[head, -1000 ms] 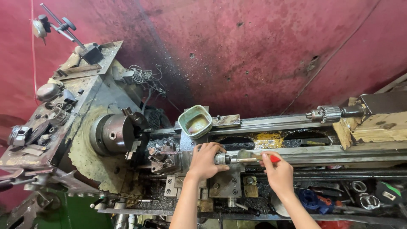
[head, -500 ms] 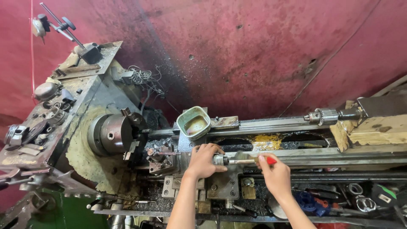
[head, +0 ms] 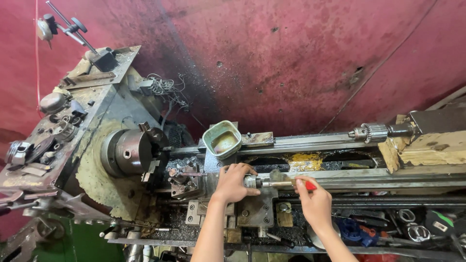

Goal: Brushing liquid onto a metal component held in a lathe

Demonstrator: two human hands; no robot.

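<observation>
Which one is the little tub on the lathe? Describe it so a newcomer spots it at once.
Start at the round steel chuck on the lathe's left and follow the bed rightward. Just behind the left hand sits the tub, tilted on the carriage. It is the only pale green thing there: a squarish, round-cornered tub with brownish liquid inside, among grey, oily metal.

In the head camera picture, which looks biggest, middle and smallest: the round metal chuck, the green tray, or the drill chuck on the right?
Largest to smallest, as they look:
1. Round metal chuck
2. Green tray
3. Drill chuck

All three sit along the same machine at a similar distance, so the order looks dependable.
</observation>
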